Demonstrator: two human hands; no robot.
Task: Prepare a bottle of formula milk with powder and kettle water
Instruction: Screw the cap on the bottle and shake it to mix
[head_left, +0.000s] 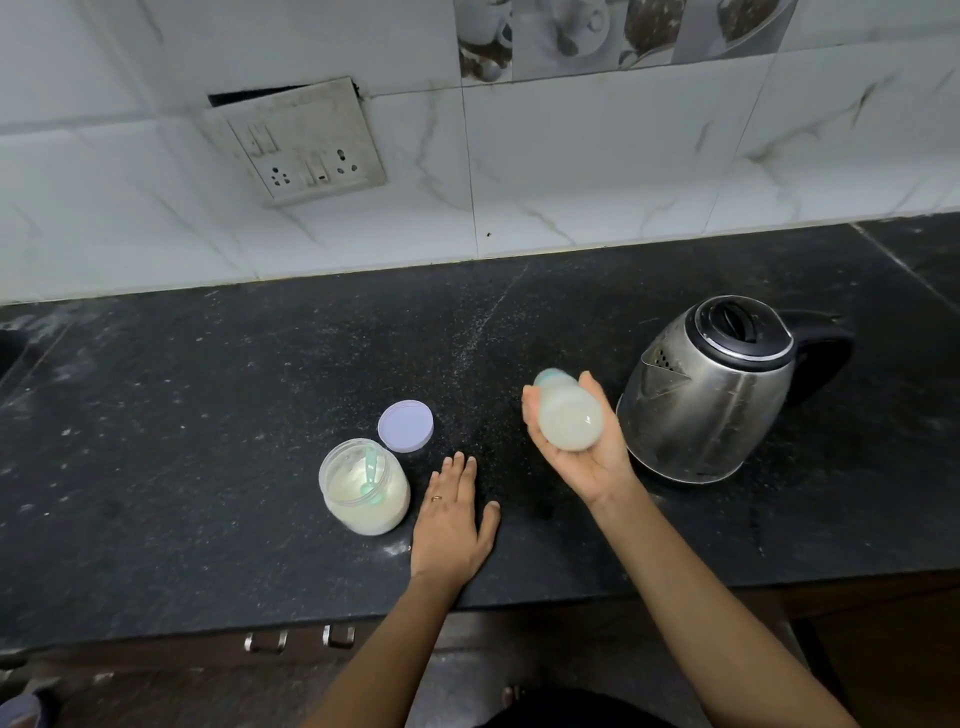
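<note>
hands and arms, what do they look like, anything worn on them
Both are bare right to the frame edge: no sleeves, gloves, watches or bracelets in view. The left hand wears a thin gold-coloured ring on one finger; the right hand shows no jewellery.

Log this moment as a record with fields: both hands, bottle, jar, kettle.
left hand: flat on the counter, holding nothing
right hand: grips the bottle above the counter
bottle: tilted, base toward the camera, capped, milky inside
powder jar: open, teal scoop inside, lid on the counter behind it
kettle: upright, closed, right of the bottle
</note>
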